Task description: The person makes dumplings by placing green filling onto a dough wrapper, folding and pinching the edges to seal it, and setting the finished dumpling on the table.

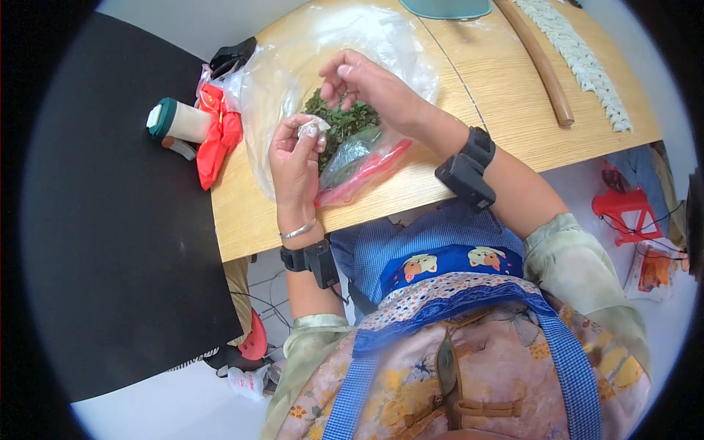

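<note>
My left hand [295, 160] is closed, pinching a small white piece of thin, crumpled-looking material [314, 126] between thumb and fingers. My right hand [367, 86] hovers beyond it with the fingers loosely curled and apart, and no object shows in them. Beneath both hands lies a heap of chopped dark green leaves [361, 117] inside a large clear plastic bag [268, 88]. The bag's mouth is spread wide on the wooden table [242, 227]. A red band [367, 176] runs along its near edge, and part of the leaf heap sits under the film.
At the left stand a cream cup with a green lid [183, 121] and a red bag [218, 139]. A long wooden stick [539, 62] and a strip of overlapping white pieces [579, 62] lie to the right. A pale green item [447, 7] sits at the far edge.
</note>
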A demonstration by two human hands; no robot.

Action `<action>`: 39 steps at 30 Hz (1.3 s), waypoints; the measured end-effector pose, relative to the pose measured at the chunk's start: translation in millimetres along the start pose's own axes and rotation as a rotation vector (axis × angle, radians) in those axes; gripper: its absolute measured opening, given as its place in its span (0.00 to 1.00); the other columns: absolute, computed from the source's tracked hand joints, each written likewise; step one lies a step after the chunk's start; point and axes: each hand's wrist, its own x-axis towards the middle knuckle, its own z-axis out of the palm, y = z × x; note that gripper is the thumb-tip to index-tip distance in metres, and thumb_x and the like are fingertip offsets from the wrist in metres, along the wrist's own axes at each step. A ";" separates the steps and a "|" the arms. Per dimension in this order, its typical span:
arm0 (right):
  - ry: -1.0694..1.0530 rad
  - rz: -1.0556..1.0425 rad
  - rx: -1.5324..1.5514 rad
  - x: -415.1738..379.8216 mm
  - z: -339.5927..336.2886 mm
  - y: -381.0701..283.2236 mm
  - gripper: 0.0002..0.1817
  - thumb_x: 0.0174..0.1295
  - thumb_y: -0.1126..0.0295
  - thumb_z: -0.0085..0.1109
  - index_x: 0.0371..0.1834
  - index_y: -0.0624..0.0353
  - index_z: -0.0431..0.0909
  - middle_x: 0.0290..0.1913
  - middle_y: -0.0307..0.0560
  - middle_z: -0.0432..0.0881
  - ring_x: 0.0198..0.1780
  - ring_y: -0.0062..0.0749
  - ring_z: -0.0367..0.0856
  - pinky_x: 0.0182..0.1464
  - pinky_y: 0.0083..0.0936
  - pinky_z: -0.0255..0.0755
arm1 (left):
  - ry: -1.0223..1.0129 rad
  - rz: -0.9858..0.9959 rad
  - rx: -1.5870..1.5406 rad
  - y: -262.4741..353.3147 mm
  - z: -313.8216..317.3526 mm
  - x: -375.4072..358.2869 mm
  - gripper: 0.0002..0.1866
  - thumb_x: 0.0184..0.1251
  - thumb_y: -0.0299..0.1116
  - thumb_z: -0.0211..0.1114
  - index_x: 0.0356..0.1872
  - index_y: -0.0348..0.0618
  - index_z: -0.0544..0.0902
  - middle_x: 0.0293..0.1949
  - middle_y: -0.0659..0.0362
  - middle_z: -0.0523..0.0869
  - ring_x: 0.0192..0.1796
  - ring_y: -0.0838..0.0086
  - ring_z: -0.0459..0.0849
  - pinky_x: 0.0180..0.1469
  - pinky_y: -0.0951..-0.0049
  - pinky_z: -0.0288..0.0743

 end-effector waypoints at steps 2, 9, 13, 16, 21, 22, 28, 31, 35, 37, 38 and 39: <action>-0.017 0.027 0.123 -2.2 -5.0 -2.9 0.20 0.75 0.58 0.33 0.56 0.60 0.69 0.48 0.46 0.78 0.52 0.32 0.76 0.55 0.29 0.70 | 0.001 -0.002 0.004 -0.1 0.8 -1.5 0.07 0.66 0.22 0.63 0.44 0.37 0.78 0.36 0.59 0.81 0.33 0.79 0.77 0.36 0.82 0.70; -0.163 0.096 0.486 -2.1 -6.9 -1.9 0.24 0.76 0.53 0.31 0.59 0.60 0.68 0.51 0.49 0.77 0.55 0.31 0.75 0.59 0.30 0.69 | -0.036 -0.012 -0.008 -0.5 -4.0 -2.3 0.08 0.67 0.23 0.64 0.45 0.40 0.77 0.40 0.57 0.83 0.35 0.78 0.77 0.38 0.80 0.72; -0.125 0.085 0.380 -3.8 -5.3 -2.9 0.20 0.75 0.58 0.37 0.60 0.60 0.67 0.53 0.50 0.76 0.55 0.32 0.75 0.59 0.30 0.70 | -0.044 -0.023 -0.005 -0.3 -4.0 -2.6 0.08 0.67 0.23 0.64 0.45 0.40 0.77 0.40 0.57 0.83 0.36 0.78 0.77 0.38 0.80 0.72; -0.092 0.100 0.330 -6.2 -3.9 -6.7 0.16 0.69 0.69 0.39 0.58 0.60 0.67 0.53 0.51 0.76 0.55 0.33 0.75 0.59 0.31 0.70 | -0.030 -0.012 0.000 -0.8 -2.5 -2.8 0.08 0.67 0.23 0.64 0.45 0.40 0.78 0.41 0.57 0.83 0.37 0.78 0.78 0.39 0.79 0.72; -0.086 0.076 0.377 -6.5 -5.1 -5.4 0.19 0.58 0.79 0.36 0.53 0.60 0.67 0.53 0.52 0.76 0.56 0.36 0.75 0.58 0.32 0.70 | -0.043 -0.002 -0.014 -1.7 -3.9 -1.9 0.07 0.68 0.23 0.63 0.45 0.40 0.78 0.41 0.57 0.83 0.38 0.78 0.78 0.39 0.79 0.72; -0.081 0.068 0.398 -6.5 -5.1 -5.8 0.20 0.55 0.80 0.36 0.52 0.59 0.66 0.54 0.53 0.76 0.56 0.36 0.75 0.58 0.33 0.70 | -0.043 -0.002 -0.013 -1.5 -3.9 -1.8 0.07 0.68 0.23 0.63 0.45 0.40 0.78 0.41 0.57 0.83 0.38 0.78 0.78 0.39 0.79 0.72; -0.064 0.063 0.448 -6.5 -6.0 -5.7 0.16 0.58 0.81 0.38 0.49 0.63 0.68 0.53 0.55 0.76 0.54 0.38 0.76 0.58 0.32 0.72 | -0.041 -0.009 -0.001 -1.7 -4.0 -2.1 0.07 0.68 0.24 0.63 0.45 0.40 0.78 0.41 0.56 0.83 0.38 0.78 0.78 0.40 0.79 0.72; -0.066 0.065 0.413 -6.2 -6.2 -5.6 0.18 0.55 0.80 0.37 0.49 0.60 0.67 0.54 0.54 0.76 0.55 0.36 0.76 0.58 0.32 0.70 | -0.044 -0.009 -0.003 -1.0 -3.8 -2.5 0.08 0.68 0.24 0.63 0.45 0.40 0.78 0.42 0.56 0.83 0.38 0.78 0.78 0.40 0.79 0.72; -0.080 0.056 0.420 -5.4 -7.4 -3.3 0.15 0.60 0.79 0.37 0.48 0.59 0.68 0.53 0.54 0.76 0.54 0.35 0.76 0.58 0.32 0.70 | -0.024 -0.010 0.002 -1.2 -1.6 -2.0 0.08 0.67 0.24 0.65 0.45 0.40 0.78 0.40 0.58 0.83 0.36 0.79 0.78 0.38 0.80 0.72; -0.069 0.062 0.418 -4.8 -7.3 -1.5 0.09 0.67 0.75 0.38 0.46 0.57 0.69 0.52 0.52 0.77 0.53 0.33 0.77 0.56 0.30 0.70 | 0.000 -0.005 -0.001 -0.6 1.1 -2.1 0.08 0.66 0.23 0.65 0.44 0.39 0.78 0.38 0.59 0.82 0.33 0.79 0.77 0.36 0.82 0.71; -0.068 0.062 0.419 -4.7 -7.3 -1.0 0.09 0.67 0.75 0.38 0.46 0.57 0.69 0.52 0.52 0.77 0.53 0.33 0.77 0.56 0.30 0.70 | 0.004 -0.001 -0.004 -0.7 1.3 -2.3 0.08 0.66 0.23 0.65 0.44 0.39 0.78 0.37 0.59 0.82 0.33 0.79 0.77 0.36 0.82 0.71; -0.070 0.065 0.420 -4.6 -7.5 -0.6 0.07 0.69 0.73 0.39 0.44 0.56 0.69 0.51 0.51 0.77 0.52 0.33 0.77 0.55 0.29 0.70 | 0.008 0.003 -0.008 -0.8 1.4 -2.6 0.08 0.66 0.23 0.65 0.44 0.39 0.78 0.37 0.59 0.82 0.33 0.79 0.77 0.36 0.82 0.71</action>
